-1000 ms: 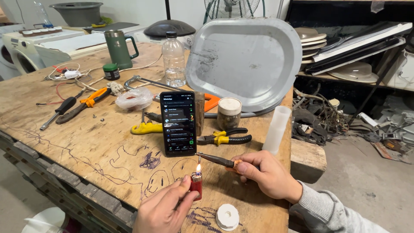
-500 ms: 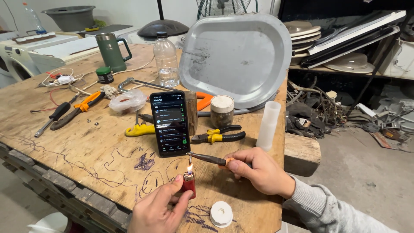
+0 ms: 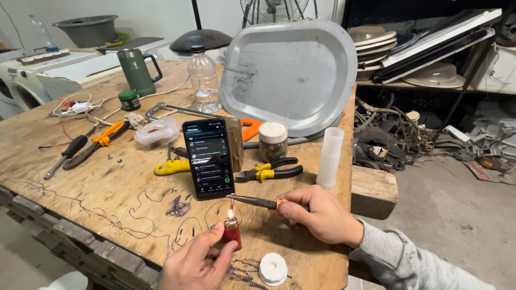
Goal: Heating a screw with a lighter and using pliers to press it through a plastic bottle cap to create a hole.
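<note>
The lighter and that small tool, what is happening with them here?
The person's left hand holds a lit red lighter. The right hand holds a thin pointed tool level over the wooden table, with the tool's tip just above the flame. A phone stands propped upright right behind them, its screen on. Pliers lie beside the phone.

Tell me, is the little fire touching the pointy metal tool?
Cannot tell. In the head view the lighter flame sits right beneath the soldering iron tip, too close to show contact or a gap.
</note>
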